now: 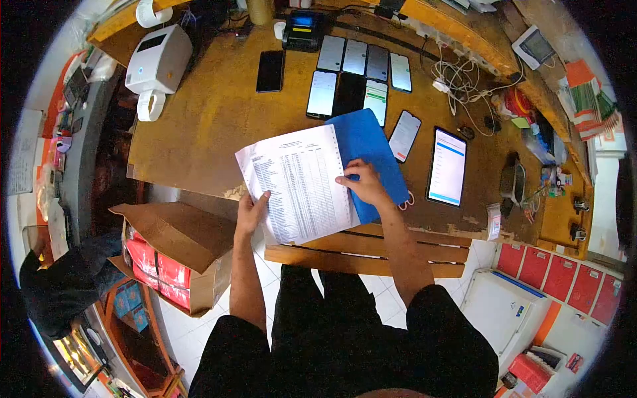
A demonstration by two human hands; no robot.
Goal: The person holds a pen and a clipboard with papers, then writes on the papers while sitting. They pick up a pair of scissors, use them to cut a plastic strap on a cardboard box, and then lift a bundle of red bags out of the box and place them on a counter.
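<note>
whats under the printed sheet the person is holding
Under the printed sheet a blue folder sticks out on its right side, lying on the wooden table. The right hand rests on that folder. Whatever lies beneath the paper's middle is covered.

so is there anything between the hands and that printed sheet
Nothing visible. The left hand grips the printed sheet's lower left edge, and the right hand rests on its right edge, where it meets the blue folder.

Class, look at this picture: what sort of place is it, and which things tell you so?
Probably a small phone shop or repair counter: rows of phones on the wooden counter, a label printer, tangled charging cables.
</note>
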